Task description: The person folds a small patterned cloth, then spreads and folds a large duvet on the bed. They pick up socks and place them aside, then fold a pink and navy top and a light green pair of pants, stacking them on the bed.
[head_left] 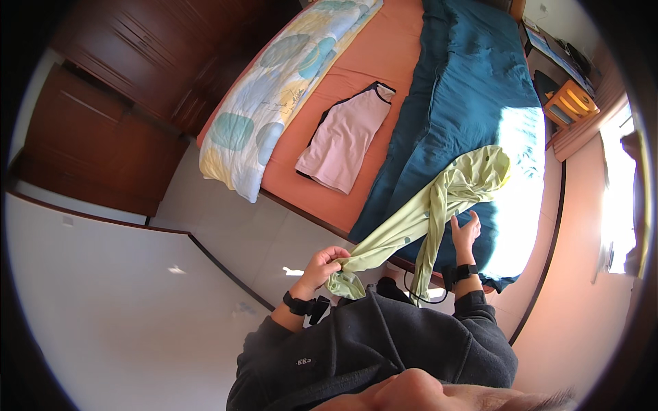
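A light green garment (pixel 404 218) with dark dots stretches from the bed's foot toward me; its long narrow parts could be legs or sleeves. My left hand (pixel 322 266) pinches one end of it, and a short bit of cloth droops below the fingers. The bunched far part rests on the dark teal quilt (pixel 445 116), while another strip hangs down over the bed's edge. Just right of that strip is my right hand (pixel 466 233), fingers apart and holding nothing; whether it touches the cloth I cannot tell. A black band sits on each wrist.
A pink top with black trim (pixel 346 137) lies flat on the orange bedsheet (pixel 373 58). The patterned light quilt (pixel 267 109) covers the bed's left side. Dark wooden cabinets (pixel 130 68) stand at left. An orange chair (pixel 570 104) and a window (pixel 617 185) are at right.
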### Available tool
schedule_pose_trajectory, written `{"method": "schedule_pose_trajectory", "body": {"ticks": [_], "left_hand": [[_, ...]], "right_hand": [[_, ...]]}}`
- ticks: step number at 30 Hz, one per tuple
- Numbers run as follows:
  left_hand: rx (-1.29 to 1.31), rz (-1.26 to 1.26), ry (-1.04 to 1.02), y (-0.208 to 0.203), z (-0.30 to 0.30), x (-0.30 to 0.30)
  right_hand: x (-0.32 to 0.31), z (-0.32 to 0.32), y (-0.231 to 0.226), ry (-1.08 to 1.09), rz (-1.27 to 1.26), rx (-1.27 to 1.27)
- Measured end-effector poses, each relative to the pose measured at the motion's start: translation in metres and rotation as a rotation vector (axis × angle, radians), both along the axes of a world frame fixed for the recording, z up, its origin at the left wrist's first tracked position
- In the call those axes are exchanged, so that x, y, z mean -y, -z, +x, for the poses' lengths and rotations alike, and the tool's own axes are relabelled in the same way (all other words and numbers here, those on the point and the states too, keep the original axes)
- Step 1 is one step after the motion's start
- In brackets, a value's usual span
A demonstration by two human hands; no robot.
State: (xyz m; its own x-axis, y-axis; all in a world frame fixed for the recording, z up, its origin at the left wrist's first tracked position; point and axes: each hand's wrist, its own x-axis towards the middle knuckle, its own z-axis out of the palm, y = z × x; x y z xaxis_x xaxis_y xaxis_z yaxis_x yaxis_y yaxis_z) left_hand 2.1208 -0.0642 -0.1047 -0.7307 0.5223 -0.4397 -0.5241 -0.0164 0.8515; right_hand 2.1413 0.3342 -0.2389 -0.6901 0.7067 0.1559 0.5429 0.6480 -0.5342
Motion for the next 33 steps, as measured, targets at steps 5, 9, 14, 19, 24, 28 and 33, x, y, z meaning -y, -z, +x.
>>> {"method": "schedule_pose_trajectory", "body": {"ticks": [5,9,14,19,24,28,33], "left_hand": [[-0.060,0.147,0.225,-0.032,0.032,0.043],[-0.086,0.146,0.394,-0.034,0.057,0.111],[-0.201,-0.304,0.096,-0.012,0.079,0.224],[0.112,0.547,-0.478,-0.003,0.068,0.268],[-0.010,0.752,-0.858,-0.022,0.076,0.278],[-0.245,0.698,-0.746,-0.041,0.088,0.295],[-0.414,0.627,-0.453,-0.069,0.083,0.291]], "right_hand": [[0.048,-0.041,0.001,0.334,-1.339,-0.340],[0.137,-0.070,-0.043,0.163,-1.273,-0.489],[0.266,-0.049,-0.137,-0.854,-1.359,-0.411],[0.382,0.020,-0.186,-1.662,-1.111,0.017],[0.424,0.054,-0.175,-1.837,-0.752,0.387],[0.424,0.044,-0.159,-1.882,-0.616,0.341],[0.420,0.003,-0.176,-1.725,-0.758,0.266]]}}
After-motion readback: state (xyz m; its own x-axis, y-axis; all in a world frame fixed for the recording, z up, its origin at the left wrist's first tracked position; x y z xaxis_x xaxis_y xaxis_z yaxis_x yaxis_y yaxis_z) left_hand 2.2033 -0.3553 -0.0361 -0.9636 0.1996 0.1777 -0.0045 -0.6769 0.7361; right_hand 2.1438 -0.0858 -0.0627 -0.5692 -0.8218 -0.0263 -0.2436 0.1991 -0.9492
